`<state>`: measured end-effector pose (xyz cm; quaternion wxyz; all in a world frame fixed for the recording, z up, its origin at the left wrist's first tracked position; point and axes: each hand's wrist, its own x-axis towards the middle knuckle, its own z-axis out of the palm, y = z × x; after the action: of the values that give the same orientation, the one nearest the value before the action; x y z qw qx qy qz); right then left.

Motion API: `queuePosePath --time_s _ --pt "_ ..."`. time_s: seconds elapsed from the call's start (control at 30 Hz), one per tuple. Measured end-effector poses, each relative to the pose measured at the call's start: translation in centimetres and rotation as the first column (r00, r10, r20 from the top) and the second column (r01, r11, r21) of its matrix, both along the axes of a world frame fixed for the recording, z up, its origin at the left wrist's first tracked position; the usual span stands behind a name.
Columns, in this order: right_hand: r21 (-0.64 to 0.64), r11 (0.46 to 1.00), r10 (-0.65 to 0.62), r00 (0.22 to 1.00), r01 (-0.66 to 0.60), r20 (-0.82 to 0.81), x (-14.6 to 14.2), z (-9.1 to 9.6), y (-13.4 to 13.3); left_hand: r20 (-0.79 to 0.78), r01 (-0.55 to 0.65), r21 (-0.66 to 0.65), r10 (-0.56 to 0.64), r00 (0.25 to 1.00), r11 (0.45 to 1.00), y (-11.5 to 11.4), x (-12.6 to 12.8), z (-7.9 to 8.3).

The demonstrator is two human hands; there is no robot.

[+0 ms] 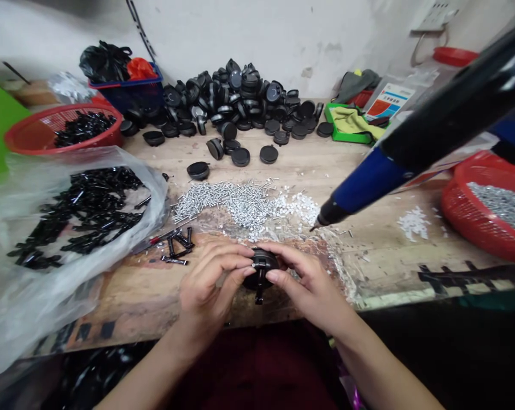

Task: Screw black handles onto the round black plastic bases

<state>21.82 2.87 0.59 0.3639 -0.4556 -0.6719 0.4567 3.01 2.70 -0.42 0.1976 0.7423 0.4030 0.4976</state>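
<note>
A round black plastic cap (261,270) is at the lower middle of the frame, close above the front part of the worktop (283,165); I cannot tell if it touches the wood. A thin black piece (259,293) sticks down from it. The left hand (208,287) and the right hand (309,285) hold the cap from two sides. Both grips are narrow and closed on it, mostly with the fingers, and this seems to keep its middle free for work. The forearms come up from the bottom corners, and the elbows stay apart.

Just above the hands lie small silver screws (240,205) and white bits (298,208), probably there for a short reach. A blue and black electric screwdriver (364,185) hangs in from the right, with its tip near them. More black caps (236,97) are piled at the top, black parts fill a plastic bag (35,307) at the left, and a red basket (444,202) stands at the right.
</note>
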Motion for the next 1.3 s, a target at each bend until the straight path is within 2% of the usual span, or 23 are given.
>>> queuePosePath --time_s 0.17,0.3,0.43,0.67,0.83,0.97,1.1,1.13,1.2,1.27,1.3 --pt "-0.135 0.991 -0.018 0.985 -0.005 -0.170 -0.3 -0.6 0.0 -0.091 -0.027 0.125 0.038 0.995 0.992 -0.6 0.0 -0.2" --pt "-0.263 0.965 -0.080 0.921 -0.025 -0.381 -0.9 -1.4 -0.3 -0.162 -0.084 0.215 0.120 0.979 0.973 -1.1 0.5 -0.4" --pt "-0.294 0.955 -0.126 0.869 -0.024 -0.479 -1.6 -1.6 -0.6 -0.062 -0.142 0.158 0.153 0.986 0.977 -1.3 0.9 -0.7" --pt "-0.265 0.964 -0.129 0.893 0.011 -0.431 -1.8 -1.8 -0.7 -0.171 -0.114 0.196 0.149 0.974 0.974 -1.6 0.6 -0.7" --pt "-0.279 0.960 -0.128 0.894 0.004 -0.429 -1.9 -1.9 -0.6 -0.221 -0.083 0.153 0.116 0.968 0.985 -1.9 0.2 -0.7" --pt "-0.324 0.946 -0.152 0.882 -0.001 -0.445 -2.1 -1.7 -0.6 -0.251 -0.013 0.065 0.029 0.967 0.998 -2.3 -0.4 -1.0" --pt "-0.361 0.932 -0.185 0.887 0.022 -0.422 -2.9 -1.9 -0.5 -0.295 0.064 -0.118 -0.096 0.951 0.991 -2.6 -0.8 -1.4" --pt "-0.368 0.930 -0.188 0.887 0.022 -0.421 -3.2 -2.0 -0.5 -0.288 0.057 -0.140 -0.096 0.953 0.989 -2.6 -0.9 -1.6" --pt "-0.367 0.930 -0.173 0.893 0.009 -0.416 -4.1 -2.0 -0.3 -0.239 -0.007 -0.120 -0.022 0.971 0.993 -2.5 -1.0 -2.2" --pt "-0.323 0.946 -0.114 0.919 -0.016 -0.379 -4.9 -1.6 0.2 -0.128 -0.104 -0.091 0.092 0.988 0.990 -2.4 -1.3 -2.9" --pt "-0.278 0.960 -0.060 0.945 -0.034 -0.321 -5.4 -1.3 0.6 -0.031 -0.156 -0.123 0.154 0.988 0.980 -2.2 -1.6 -3.1"
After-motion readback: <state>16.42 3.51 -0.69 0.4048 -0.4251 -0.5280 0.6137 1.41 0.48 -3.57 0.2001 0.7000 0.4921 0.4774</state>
